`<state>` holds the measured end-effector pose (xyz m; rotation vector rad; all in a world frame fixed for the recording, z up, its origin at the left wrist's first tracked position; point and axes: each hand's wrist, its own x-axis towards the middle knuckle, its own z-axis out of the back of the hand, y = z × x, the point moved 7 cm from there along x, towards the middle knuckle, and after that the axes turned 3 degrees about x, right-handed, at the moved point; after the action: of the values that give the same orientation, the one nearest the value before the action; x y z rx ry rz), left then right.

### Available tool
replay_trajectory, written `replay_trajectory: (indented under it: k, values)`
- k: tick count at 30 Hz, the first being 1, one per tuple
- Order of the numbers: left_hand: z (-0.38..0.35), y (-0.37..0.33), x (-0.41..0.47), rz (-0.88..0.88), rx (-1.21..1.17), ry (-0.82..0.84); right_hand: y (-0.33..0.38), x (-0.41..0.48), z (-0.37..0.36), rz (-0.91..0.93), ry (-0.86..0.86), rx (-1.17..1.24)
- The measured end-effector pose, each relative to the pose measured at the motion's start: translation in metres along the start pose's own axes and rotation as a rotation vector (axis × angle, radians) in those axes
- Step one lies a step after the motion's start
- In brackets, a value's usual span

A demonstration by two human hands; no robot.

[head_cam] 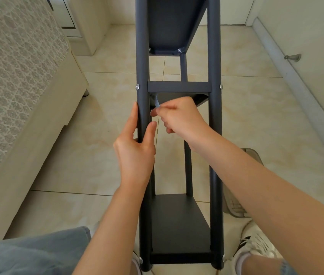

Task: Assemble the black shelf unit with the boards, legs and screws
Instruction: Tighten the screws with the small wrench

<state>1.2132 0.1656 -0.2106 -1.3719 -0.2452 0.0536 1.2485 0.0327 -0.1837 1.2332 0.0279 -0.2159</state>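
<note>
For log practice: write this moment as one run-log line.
left hand: grips leg | right hand: holds tool | site: middle board

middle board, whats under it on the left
A pale metal tool, pinched by the right hand, angles up into a corner of the middle board. Its tip and any screw there are hidden in shadow.

Shelf unit: black metal shelf unit [179,87] lying lengthways, running away from the viewer.
Legs: round black tubular legs; the left leg [143,56] is gripped by the left hand [135,147], and the right leg [214,135] runs parallel to it.
Boards: three flat black boards [179,225] fixed between the legs, one near, one in the middle and one far.
Screws: silver round-headed screws [137,87] seated in both legs at the middle board.
Tool: thin pale-blue tool [156,101] pinched by the right hand [181,118], its tip under the middle board beside the left leg.
</note>
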Motion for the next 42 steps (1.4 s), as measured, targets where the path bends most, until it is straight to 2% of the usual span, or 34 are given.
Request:
replay_trajectory:
  k: [12,17,24,30,34,42]
  values:
    - [-0.001,0.006,0.002,-0.014,-0.061,-0.006,0.006,0.01,-0.007,0.292,-0.016,-0.231]
    - [0.001,0.007,0.003,0.0,-0.072,-0.01,-0.003,0.014,-0.014,0.379,-0.08,-0.172]
    - [0.002,0.009,0.003,0.01,-0.072,-0.008,-0.016,0.018,-0.031,0.45,-0.289,-0.053]
    - [0.003,0.009,0.005,0.011,-0.064,-0.004,-0.017,0.018,-0.032,0.5,-0.318,-0.022]
    - [0.003,0.008,0.004,0.008,-0.066,-0.003,-0.017,0.016,-0.023,0.467,-0.25,-0.072]
    - [0.001,0.003,-0.002,0.001,-0.062,-0.002,-0.011,0.008,0.002,0.24,-0.045,-0.106]
